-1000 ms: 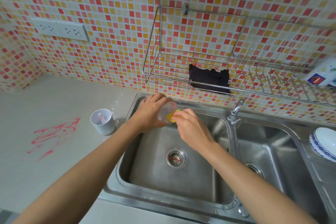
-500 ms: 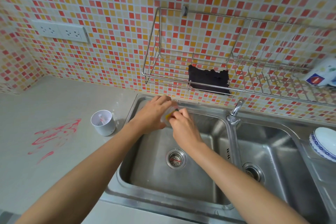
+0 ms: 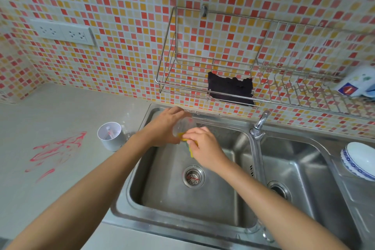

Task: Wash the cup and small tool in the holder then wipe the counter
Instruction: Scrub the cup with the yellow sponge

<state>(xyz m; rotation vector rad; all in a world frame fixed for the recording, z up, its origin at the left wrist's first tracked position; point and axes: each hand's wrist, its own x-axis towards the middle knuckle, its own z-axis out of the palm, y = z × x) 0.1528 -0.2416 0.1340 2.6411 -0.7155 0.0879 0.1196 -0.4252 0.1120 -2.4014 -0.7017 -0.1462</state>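
Over the left sink basin [image 3: 166, 199] my left hand [image 3: 162, 126] grips a clear plastic cup [image 3: 183, 126], tipped on its side. My right hand [image 3: 205, 148] holds a yellow and green sponge [image 3: 189, 146] pressed against the cup's mouth. A white cylindrical holder [image 3: 110, 136] stands on the counter left of the sink, with a small tool [image 3: 110, 131] inside it. Red smears [image 3: 54, 152] mark the grey counter [image 3: 60, 199] further left.
A faucet [image 3: 260, 123] stands between the two basins. A wire rack [image 3: 203, 79] on the tiled wall holds a dark cloth [image 3: 230, 90]. A blue-rimmed white bowl [image 3: 359, 160] sits at the right basin's edge. Wall sockets [image 3: 63, 31] are upper left.
My right hand has shifted slightly back and down with the sponge along the cup's mouth. The cup stays in my left hand over the basin.
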